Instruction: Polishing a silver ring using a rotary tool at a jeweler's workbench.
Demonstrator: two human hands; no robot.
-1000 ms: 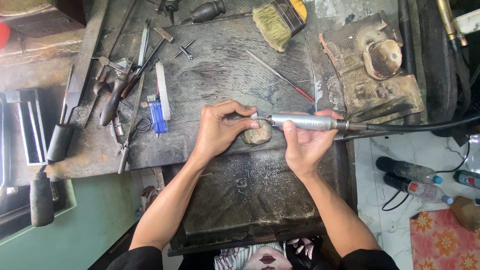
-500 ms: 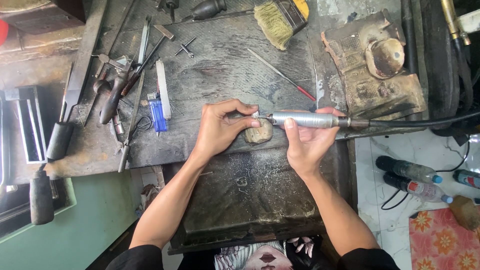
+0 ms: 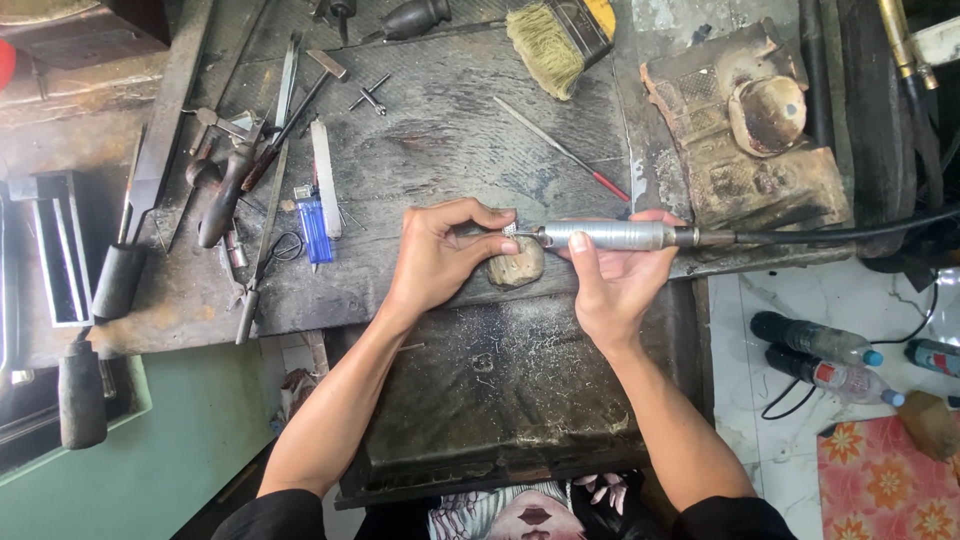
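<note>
Small workpiece pinched at the bench peg while a rotary handpiece bit meets it.

The tiny pale piece (image 3: 508,229), too small to identify, sits at mid-bench above a worn wooden peg (image 3: 517,264) that braces it; the left hand (image 3: 440,255) pinches it between thumb and forefinger, and the right hand (image 3: 612,280) is closed around the ribbed silver handpiece (image 3: 610,236), its black cable (image 3: 840,234) trailing right. 1 blue lighter (image 3: 315,229) lies to the left.

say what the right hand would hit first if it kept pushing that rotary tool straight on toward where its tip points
The right hand points the metal rotary handpiece leftward. Straight on, its tip would first meet the small piece pinched in the left hand's fingertips, just above the wooden bench peg. Depth is hard to judge; they look almost touching.
</note>
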